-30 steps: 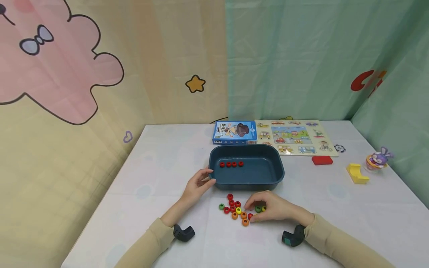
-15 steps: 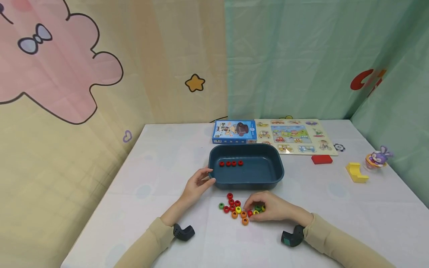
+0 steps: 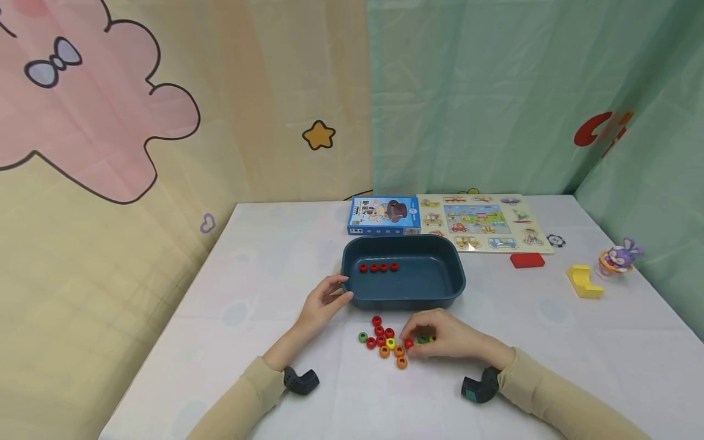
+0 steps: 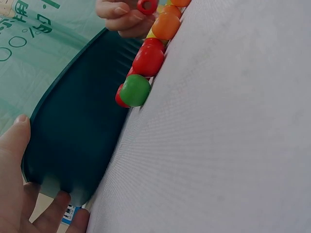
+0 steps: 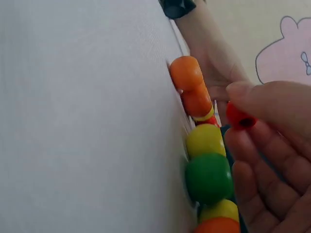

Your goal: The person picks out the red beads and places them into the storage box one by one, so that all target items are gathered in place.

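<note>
In the head view my left hand (image 3: 323,304) holds the left end of a dark blue plastic tray (image 3: 404,304), its thumb and fingers spread about the corner. Four-sided and shallow, the tray has several red beads (image 3: 379,267) in a row inside. My right hand (image 3: 442,335) pinches a red bead (image 5: 239,118) between thumb and fingertips; the right wrist view shows its hole and a gap from the other beads. Below the tray lie loose red, orange, yellow and green beads (image 3: 384,352). A green bead (image 5: 209,178) and yellow ones sit beside the right hand, partly hidden by it in the head view.
Behind the tray are a blue game box (image 3: 383,215) and a wooden picture puzzle (image 3: 484,223). To the right lie a red block (image 3: 527,261), a yellow block (image 3: 585,282) and a purple rabbit toy (image 3: 618,256). Curtains border the white-covered table (image 3: 247,269).
My right hand has taken the red bead between its fingertips and raised it slightly off the table. The left hand stays at the tray, and the head view has shifted a little.
</note>
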